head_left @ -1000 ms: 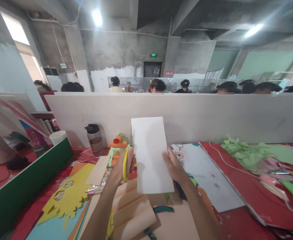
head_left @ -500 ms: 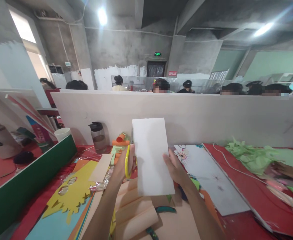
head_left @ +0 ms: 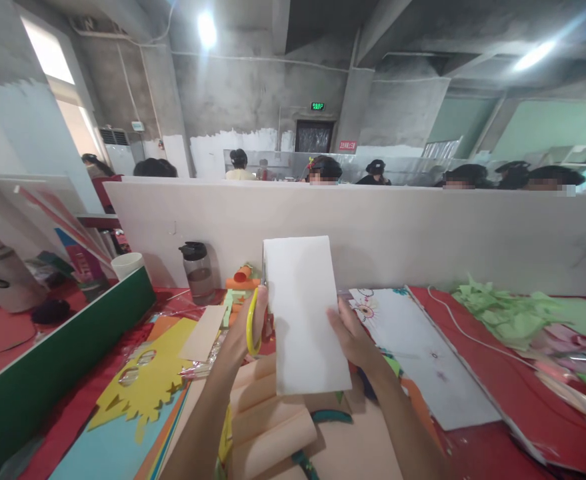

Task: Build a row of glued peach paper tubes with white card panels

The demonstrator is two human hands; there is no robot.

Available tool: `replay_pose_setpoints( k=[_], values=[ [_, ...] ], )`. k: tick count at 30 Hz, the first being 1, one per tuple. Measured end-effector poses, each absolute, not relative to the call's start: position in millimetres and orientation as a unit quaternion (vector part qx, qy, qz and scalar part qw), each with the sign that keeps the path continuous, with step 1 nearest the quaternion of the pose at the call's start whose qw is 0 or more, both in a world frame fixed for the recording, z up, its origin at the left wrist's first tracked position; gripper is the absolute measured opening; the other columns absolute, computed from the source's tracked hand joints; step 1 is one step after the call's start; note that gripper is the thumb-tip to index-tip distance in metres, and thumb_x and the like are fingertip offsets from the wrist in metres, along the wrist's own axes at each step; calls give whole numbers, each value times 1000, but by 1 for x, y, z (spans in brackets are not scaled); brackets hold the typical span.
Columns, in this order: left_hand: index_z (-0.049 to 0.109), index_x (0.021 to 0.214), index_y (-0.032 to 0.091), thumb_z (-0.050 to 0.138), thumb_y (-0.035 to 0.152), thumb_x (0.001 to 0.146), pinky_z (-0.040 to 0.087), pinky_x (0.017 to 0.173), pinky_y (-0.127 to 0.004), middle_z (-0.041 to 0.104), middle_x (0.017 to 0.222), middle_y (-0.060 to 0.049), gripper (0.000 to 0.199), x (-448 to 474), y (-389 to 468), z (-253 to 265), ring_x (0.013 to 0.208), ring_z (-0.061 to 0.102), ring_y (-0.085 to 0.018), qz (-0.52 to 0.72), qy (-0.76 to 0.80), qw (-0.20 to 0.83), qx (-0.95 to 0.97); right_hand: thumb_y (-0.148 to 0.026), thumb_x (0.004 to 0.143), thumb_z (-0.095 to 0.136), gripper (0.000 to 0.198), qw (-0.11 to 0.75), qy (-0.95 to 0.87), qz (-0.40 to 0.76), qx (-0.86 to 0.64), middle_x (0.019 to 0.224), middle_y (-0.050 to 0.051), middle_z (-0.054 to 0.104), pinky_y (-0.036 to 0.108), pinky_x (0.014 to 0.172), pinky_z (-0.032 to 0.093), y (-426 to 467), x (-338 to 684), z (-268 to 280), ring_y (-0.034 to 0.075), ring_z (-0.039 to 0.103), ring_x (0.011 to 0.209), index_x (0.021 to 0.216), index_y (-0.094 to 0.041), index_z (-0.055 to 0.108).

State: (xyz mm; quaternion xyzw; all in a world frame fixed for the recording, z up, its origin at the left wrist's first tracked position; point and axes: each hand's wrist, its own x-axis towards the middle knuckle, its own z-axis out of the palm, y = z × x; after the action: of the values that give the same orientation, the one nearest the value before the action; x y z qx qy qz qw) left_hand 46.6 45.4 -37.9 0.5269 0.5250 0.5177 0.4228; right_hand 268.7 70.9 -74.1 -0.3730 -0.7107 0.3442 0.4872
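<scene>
My left hand [head_left: 257, 320] is closed round yellow-handled scissors [head_left: 251, 327], with a bit of blade showing along the left edge of a white sheet of paper [head_left: 305, 313]. The sheet stands up before me, tall and narrow; whether it is folded I cannot tell. My right hand [head_left: 347, 333] grips its right edge, thumb on the near face and the other fingers hidden behind. Below it lie rolled peach paper sheets [head_left: 267, 427] and a dark teal curved piece [head_left: 331, 417].
Yellow cut-out paper [head_left: 153, 373] and coloured sheets lie left, beside a green divider [head_left: 73, 373]. A water bottle [head_left: 197, 273] stands by the white partition [head_left: 373, 233]. To the right are a drawn-on white sheet [head_left: 433, 373], a cord and green crumpled paper [head_left: 503, 307].
The scissors have shifted slightly left and more of their blade shows. Another person's hand at the far right has left the view. The white paper is almost unmoved.
</scene>
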Motion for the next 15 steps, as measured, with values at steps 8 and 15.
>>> replay_pose_setpoints(
  k=[8,15],
  values=[
    [38,45,23,29,75,86,33,35,-26,39,33,0,67,51,56,-45,31,41,-13,481,547,386,566,-47,100,42,44,479,-714,353,-369,146,3,51,43,117,29,71,268,-75,23,36,142,140,-31,44],
    [43,48,22,34,74,86,34,37,-26,42,34,0,65,51,56,-50,32,41,-13,519,526,371,562,-47,99,42,46,474,-717,350,-373,147,3,50,43,118,28,71,272,-72,23,34,143,142,-30,44]
  ],
)
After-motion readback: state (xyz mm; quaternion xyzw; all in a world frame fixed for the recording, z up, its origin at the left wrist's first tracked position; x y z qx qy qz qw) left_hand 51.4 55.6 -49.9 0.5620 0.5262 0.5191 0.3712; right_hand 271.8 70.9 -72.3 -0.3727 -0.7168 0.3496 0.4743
